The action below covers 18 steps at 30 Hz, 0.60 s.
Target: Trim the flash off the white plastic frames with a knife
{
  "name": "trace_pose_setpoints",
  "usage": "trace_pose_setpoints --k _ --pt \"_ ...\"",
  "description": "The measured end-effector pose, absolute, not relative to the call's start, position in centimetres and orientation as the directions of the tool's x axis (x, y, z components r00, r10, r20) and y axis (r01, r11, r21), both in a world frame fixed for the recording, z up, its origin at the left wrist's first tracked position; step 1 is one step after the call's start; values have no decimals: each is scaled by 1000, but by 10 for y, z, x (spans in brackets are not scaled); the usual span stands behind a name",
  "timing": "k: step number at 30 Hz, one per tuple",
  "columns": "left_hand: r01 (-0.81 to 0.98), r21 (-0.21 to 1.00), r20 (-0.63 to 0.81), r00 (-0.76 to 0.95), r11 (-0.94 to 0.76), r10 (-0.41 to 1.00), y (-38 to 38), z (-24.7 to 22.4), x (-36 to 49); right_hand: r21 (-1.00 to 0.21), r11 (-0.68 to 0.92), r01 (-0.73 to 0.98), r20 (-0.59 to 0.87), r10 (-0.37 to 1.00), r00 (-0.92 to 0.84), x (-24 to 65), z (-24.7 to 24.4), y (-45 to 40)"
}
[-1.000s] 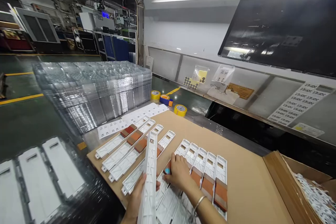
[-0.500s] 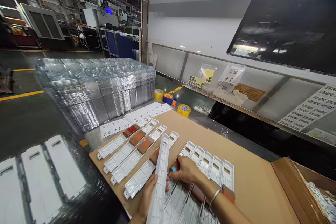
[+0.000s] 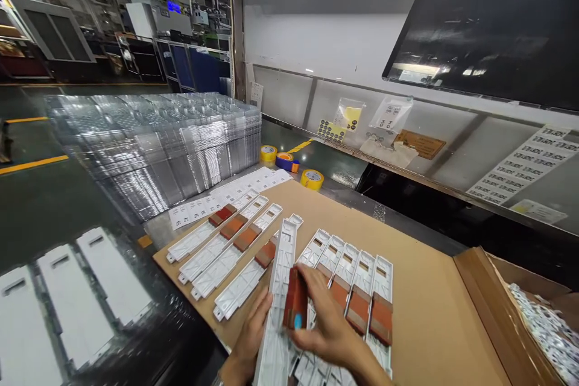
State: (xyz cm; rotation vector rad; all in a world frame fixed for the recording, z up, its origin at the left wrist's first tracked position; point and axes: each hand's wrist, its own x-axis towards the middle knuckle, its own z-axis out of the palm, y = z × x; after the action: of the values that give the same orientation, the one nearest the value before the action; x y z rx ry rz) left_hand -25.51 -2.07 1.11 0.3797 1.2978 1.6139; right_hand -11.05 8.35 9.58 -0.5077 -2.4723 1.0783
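Note:
My left hand (image 3: 249,330) is closed around a long white plastic strip (image 3: 284,259), which stands tilted up from the cardboard. In my right hand (image 3: 329,327) is a reddish-brown block (image 3: 295,295) with a bright blue spot, pressed against or held right beside the strip; the exact contact is hidden. Left of my hands lie several similar white strips (image 3: 212,270), with red or orange-brown blocks (image 3: 246,237) across them. Close to my right hand, another row of white strips (image 3: 383,274) carries reddish-brown blocks (image 3: 380,317); my right arm partly covers it.
Brown cardboard (image 3: 420,295) covers the worktop. A carton (image 3: 479,307) of small white pieces stands at right. Stacked clear plastic trays (image 3: 181,151) rise at back left, near label sheets (image 3: 194,212) and yellow tape rolls (image 3: 312,179). White panels (image 3: 113,274) lie at far left.
My right hand has lifted the reddish-brown block from among the right-hand strips and brought it against or beside the held strip. The view has shifted slightly.

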Motion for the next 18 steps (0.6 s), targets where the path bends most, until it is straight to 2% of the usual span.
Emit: trace_pose_setpoints --k 3,7,12,18 --pt "-481 867 -383 -471 132 795 -33 17 -246 -591 798 121 361 395 -845 -110 92 54" --pt "-442 886 -355 -453 139 818 -45 33 -233 -489 852 187 371 397 -839 -109 86 43" --pt "-381 923 -75 -319 -55 945 -50 55 -222 -477 856 197 395 410 -822 -102 84 37" --pt "-478 876 -61 -245 -66 968 -55 68 -217 -497 849 179 447 428 -786 -93 85 27"
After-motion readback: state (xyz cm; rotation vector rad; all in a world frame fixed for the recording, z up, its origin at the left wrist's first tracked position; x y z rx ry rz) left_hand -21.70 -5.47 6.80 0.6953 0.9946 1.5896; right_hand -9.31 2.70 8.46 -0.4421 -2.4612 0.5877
